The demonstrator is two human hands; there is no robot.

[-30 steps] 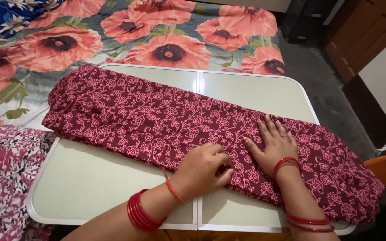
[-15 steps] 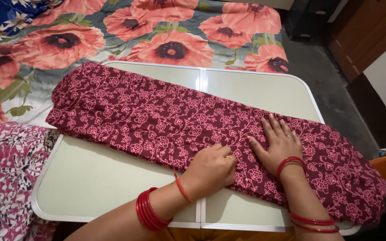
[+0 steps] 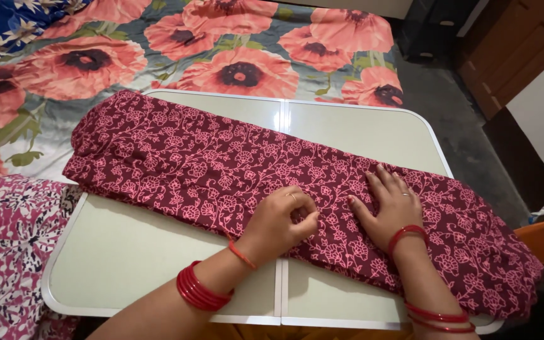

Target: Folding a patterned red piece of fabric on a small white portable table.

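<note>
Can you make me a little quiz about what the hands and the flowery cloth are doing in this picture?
1. True or false: the right hand lies flat, palm down, on the maroon cloth.
2. What is the left hand doing? A) resting on the bare table B) pinching the cloth's near edge with curled fingers C) lifting the cloth high in the air
3. Fill in: the folded cloth lies slantwise across a pale green ____ beside a bed with a poppy bedsheet.

Key: 1 true. 2 B. 3 table.
</note>
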